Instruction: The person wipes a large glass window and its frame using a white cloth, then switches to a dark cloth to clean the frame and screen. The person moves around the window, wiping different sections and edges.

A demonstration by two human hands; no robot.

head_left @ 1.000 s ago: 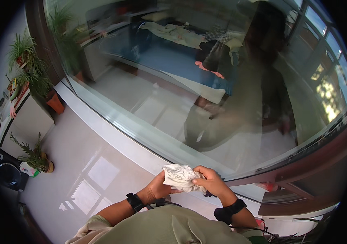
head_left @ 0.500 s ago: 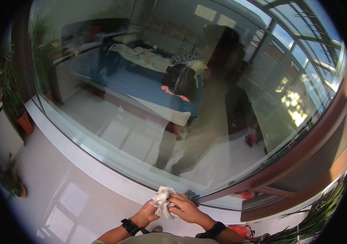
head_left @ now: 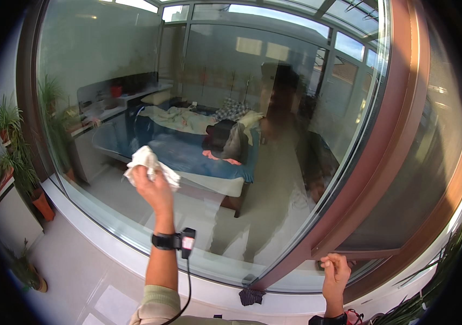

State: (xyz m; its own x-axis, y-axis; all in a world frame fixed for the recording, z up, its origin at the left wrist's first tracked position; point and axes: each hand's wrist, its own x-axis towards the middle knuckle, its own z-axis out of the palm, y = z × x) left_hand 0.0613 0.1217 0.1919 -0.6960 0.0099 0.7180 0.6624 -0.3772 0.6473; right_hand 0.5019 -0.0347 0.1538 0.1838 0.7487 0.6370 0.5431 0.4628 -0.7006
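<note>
My left hand [head_left: 152, 187] is raised to the large glass pane [head_left: 274, 227], its fingers closed on a crumpled white cloth [head_left: 145, 158]. The cloth lies against the glass, or very near it, in front of the view of the bed. Low on the right, my right hand [head_left: 337, 270] hangs by the brown window frame [head_left: 369, 200]. Its fingers are curled in and no object shows in them. Dark bands circle both wrists, and a small box with a cable sits on the left one.
Behind the glass are a blue-covered bed [head_left: 177, 154] with clothes on it and a reflected figure. A crumpled dark cloth [head_left: 251, 296] lies by the white sill. Potted plants [head_left: 22, 157] stand at left, and long green leaves [head_left: 431, 281] reach in at right.
My hands have parted. The left has carried the white cloth up and leftward to the glass; the right has let go of it and moved right. The view has shifted too.
</note>
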